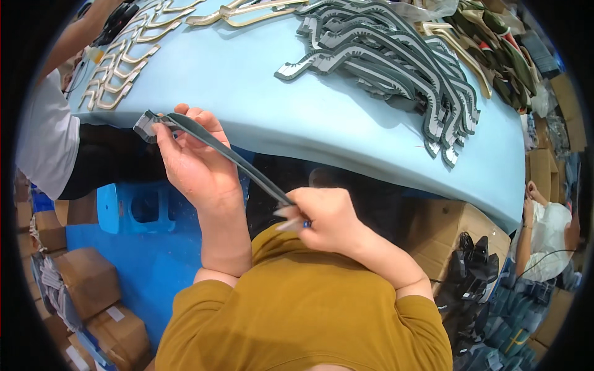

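Note:
My left hand [199,157] is raised in front of the table's near edge, its fingers closed around one end of a long dark green trim strip [230,154]. A pale, see-through flap or grey tip [146,126] sticks out beyond the left fingertips. The strip slants down to my right hand [325,219], which is closed on its other end close to my chest. Small whitish bits show at the right fingertips, too blurred to name. A heap of similar curved strips [377,59], dark green with light grey backing, lies on the table beyond my hands.
The table has a light blue cover [216,74]. Beige curved trim pieces [124,74] lie at its far left. A blue stool [133,207] stands at the left, near a person's white shirt. Cardboard boxes [86,278] flank me; another person sits far right, beside bagged parts.

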`<action>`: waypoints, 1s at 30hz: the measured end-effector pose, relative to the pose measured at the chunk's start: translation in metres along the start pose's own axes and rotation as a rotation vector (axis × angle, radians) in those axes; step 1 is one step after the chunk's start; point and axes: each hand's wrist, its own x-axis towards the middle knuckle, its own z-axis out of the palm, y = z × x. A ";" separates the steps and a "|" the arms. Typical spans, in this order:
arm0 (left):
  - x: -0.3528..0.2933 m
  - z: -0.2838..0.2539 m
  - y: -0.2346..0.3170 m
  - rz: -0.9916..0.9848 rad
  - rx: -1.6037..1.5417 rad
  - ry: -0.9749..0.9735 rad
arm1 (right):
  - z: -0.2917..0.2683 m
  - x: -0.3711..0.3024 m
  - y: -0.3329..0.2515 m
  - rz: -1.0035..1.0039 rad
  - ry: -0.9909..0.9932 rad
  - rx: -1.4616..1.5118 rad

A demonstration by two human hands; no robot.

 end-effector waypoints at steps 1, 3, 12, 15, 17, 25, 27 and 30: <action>-0.003 0.001 -0.002 -0.001 0.001 0.000 | -0.002 0.000 0.003 0.041 0.041 0.117; -0.010 0.013 -0.013 0.134 0.310 0.280 | -0.025 0.004 0.003 0.346 -0.109 0.435; -0.046 -0.028 -0.007 -1.099 0.704 -0.508 | -0.069 0.026 0.018 0.521 -0.129 0.844; -0.052 -0.020 -0.012 -1.127 0.745 -0.475 | -0.070 0.027 0.020 0.568 -0.137 0.802; -0.058 -0.017 -0.020 -1.101 0.724 -0.456 | -0.069 0.027 0.021 0.585 -0.096 0.802; -0.062 -0.023 -0.034 -1.074 0.730 -0.219 | -0.069 0.010 0.024 0.526 0.087 0.630; -0.057 -0.023 -0.032 -1.039 0.718 -0.185 | -0.078 -0.001 0.023 0.431 0.097 0.263; -0.053 -0.027 -0.027 -1.054 0.735 -0.225 | -0.091 -0.023 0.034 0.304 -0.015 0.057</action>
